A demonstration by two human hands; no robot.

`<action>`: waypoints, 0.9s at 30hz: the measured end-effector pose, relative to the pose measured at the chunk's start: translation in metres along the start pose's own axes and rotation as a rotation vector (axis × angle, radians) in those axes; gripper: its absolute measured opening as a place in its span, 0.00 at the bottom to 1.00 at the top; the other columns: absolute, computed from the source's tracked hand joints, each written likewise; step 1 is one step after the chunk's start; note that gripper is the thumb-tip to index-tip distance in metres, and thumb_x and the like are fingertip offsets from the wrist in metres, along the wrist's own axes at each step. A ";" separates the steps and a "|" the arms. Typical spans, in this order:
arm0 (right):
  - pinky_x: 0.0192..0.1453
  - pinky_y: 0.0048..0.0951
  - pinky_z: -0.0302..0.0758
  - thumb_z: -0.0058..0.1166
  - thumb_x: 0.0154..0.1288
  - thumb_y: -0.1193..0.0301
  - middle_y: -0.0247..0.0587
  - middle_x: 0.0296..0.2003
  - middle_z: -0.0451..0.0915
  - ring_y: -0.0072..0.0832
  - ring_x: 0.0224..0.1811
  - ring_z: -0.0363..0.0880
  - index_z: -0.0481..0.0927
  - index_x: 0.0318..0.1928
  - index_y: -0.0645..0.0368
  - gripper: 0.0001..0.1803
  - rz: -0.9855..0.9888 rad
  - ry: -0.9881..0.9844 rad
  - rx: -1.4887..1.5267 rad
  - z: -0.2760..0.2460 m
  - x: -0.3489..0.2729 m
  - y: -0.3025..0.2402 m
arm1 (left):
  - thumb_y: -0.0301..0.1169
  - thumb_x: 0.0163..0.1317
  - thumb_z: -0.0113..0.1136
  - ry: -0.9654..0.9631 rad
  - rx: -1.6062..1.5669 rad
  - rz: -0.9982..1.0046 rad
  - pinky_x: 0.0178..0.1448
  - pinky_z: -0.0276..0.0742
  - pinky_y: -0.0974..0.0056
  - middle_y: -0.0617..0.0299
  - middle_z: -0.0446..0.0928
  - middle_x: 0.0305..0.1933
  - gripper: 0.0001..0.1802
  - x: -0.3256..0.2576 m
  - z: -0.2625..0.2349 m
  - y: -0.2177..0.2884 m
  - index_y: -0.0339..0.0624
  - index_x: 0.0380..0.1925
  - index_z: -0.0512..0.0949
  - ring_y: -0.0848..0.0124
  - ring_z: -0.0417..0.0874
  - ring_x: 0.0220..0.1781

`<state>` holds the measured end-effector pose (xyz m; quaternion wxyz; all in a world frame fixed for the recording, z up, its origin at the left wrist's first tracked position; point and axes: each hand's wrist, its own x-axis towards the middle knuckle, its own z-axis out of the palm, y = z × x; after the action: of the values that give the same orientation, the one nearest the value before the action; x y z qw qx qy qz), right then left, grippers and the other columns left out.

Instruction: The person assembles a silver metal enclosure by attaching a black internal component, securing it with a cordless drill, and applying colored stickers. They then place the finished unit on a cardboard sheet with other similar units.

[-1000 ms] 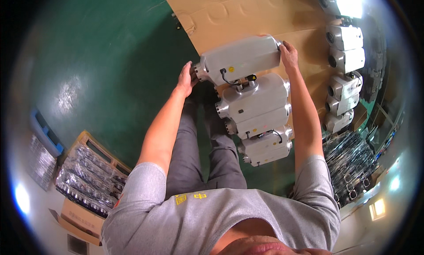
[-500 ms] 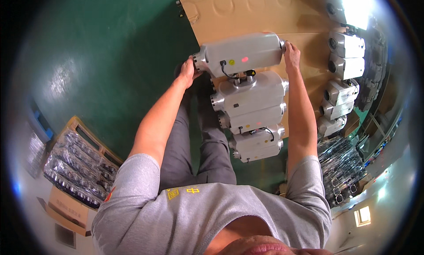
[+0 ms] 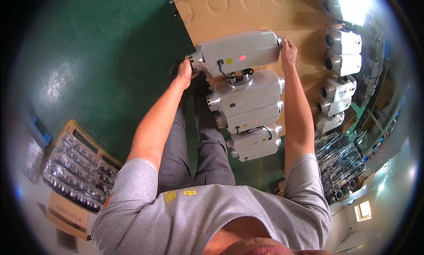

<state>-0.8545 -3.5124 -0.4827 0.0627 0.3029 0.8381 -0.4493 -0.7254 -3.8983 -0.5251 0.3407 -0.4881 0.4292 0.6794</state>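
Observation:
Both my hands are on a grey air heater [image 3: 247,49] with metal ends, a short black cable and round yellow and pink stickers. My left hand [image 3: 185,72] wraps its slotted left end. At the other end, the fingers of my right hand [image 3: 289,55] close round the metal rim. Directly on the near side is a second grey heater [image 3: 256,93] with a metal fitting on top. Nearer to me follow another heater [image 3: 254,119] and one more [image 3: 256,144], also with cables. Whether the held heater rests on anything cannot be told.
Brown cardboard [image 3: 212,20] spreads beneath and beyond the heaters. Several similar heaters [image 3: 343,62] line the right side. Film-wrapped parts [image 3: 70,166] sit on a pallet at lower left, more wrapped goods [image 3: 338,162] at lower right. The floor [image 3: 110,69] is green.
The whole scene has shifted slightly left in the picture. Both hands keep their hold on the far heater, which shows little movement against the others.

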 end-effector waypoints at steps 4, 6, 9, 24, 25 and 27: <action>0.56 0.33 0.75 0.52 0.71 0.59 0.50 0.46 0.86 0.35 0.49 0.82 0.82 0.54 0.69 0.24 0.027 -0.131 -0.099 -0.007 0.000 -0.012 | 0.54 0.77 0.37 0.017 0.046 -0.026 0.65 0.73 0.46 0.60 0.78 0.57 0.27 0.004 -0.002 0.004 0.48 0.58 0.74 0.62 0.78 0.59; 0.61 0.34 0.74 0.52 0.71 0.58 0.54 0.52 0.84 0.40 0.57 0.81 0.80 0.58 0.69 0.27 0.014 -0.095 -0.142 -0.004 0.002 0.000 | 0.55 0.77 0.37 0.022 0.073 -0.046 0.66 0.72 0.46 0.60 0.78 0.57 0.27 0.002 -0.003 0.003 0.48 0.59 0.74 0.62 0.78 0.60; 0.66 0.36 0.72 0.52 0.70 0.56 0.58 0.58 0.81 0.45 0.63 0.78 0.77 0.62 0.68 0.30 0.041 -0.108 -0.130 -0.007 0.005 0.007 | 0.55 0.76 0.38 0.027 0.089 -0.053 0.66 0.70 0.46 0.60 0.78 0.57 0.28 0.004 -0.003 0.003 0.49 0.59 0.74 0.62 0.77 0.60; 0.73 0.40 0.66 0.51 0.73 0.50 0.64 0.64 0.73 0.51 0.70 0.70 0.68 0.68 0.71 0.38 -0.189 -0.053 -0.371 -0.015 -0.016 -0.015 | 0.57 0.75 0.41 0.121 0.467 0.209 0.62 0.72 0.52 0.59 0.80 0.52 0.30 0.035 -0.055 -0.022 0.44 0.58 0.75 0.63 0.78 0.52; 0.72 0.41 0.67 0.52 0.73 0.51 0.64 0.63 0.74 0.52 0.68 0.71 0.70 0.67 0.70 0.36 -0.270 0.093 -0.439 -0.024 -0.030 -0.005 | 0.55 0.76 0.43 0.082 0.481 0.231 0.60 0.73 0.59 0.58 0.80 0.52 0.30 0.016 -0.048 -0.010 0.40 0.55 0.77 0.66 0.79 0.52; 0.59 0.46 0.75 0.53 0.73 0.63 0.60 0.50 0.82 0.54 0.54 0.80 0.76 0.57 0.66 0.20 -0.336 0.270 -0.285 -0.030 -0.070 -0.009 | 0.52 0.74 0.45 0.167 0.674 0.428 0.61 0.74 0.57 0.51 0.83 0.53 0.30 -0.007 -0.083 -0.016 0.37 0.58 0.78 0.60 0.82 0.54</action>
<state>-0.7983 -3.5240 -0.4322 -0.0832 0.2047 0.9323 -0.2864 -0.6791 -3.9680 -0.5355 0.2965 -0.3026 0.7457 0.5143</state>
